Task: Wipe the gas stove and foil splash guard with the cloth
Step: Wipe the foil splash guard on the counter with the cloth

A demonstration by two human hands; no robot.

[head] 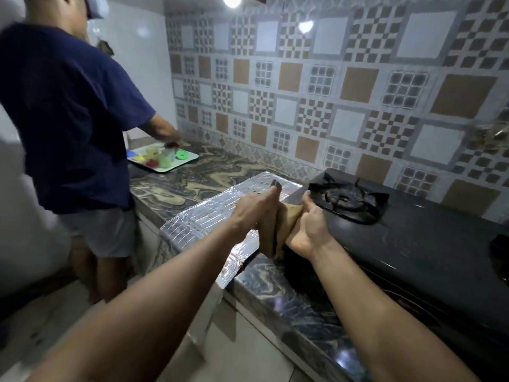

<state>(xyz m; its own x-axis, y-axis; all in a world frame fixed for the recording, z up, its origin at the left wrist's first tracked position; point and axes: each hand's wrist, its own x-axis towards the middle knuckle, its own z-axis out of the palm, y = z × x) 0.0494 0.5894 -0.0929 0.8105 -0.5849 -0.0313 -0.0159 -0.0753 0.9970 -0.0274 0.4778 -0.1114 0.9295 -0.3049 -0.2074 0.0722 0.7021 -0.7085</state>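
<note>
Both hands are meeting over the left end of the gas stove (pixel 413 238), sharing one brown cloth (pixel 271 230). The left hand (pixel 254 209) is reaching in with its fingers (pixel 268 195) stretched almost straight along the upper fold of the cloth; whether the thumb is pinching the fabric from beneath cannot be told. The right hand (pixel 309 228) is turning palm-up, its fingers (pixel 307 198) curling round the other end of the cloth and gripping it, so that the cloth is hanging between the two hands with its lower corner dropping toward the front edge of the marbled desk (pixel 289 299). Just beyond the right fingers, a black burner grate (pixel 349 199) is sitting on the stove top. Under and to the left of the left fingers, the foil splash guard (pixel 220 213) is lying flat on the desk, one corner overhanging the front edge. Well beyond the left fingers, a second person in a dark blue shirt (pixel 68 119) is standing at the far end of the desk, reaching over a white tray (pixel 190 158) carrying small coloured containers. A patterned tiled wall (pixel 330 92) is rising behind the stove.
</note>
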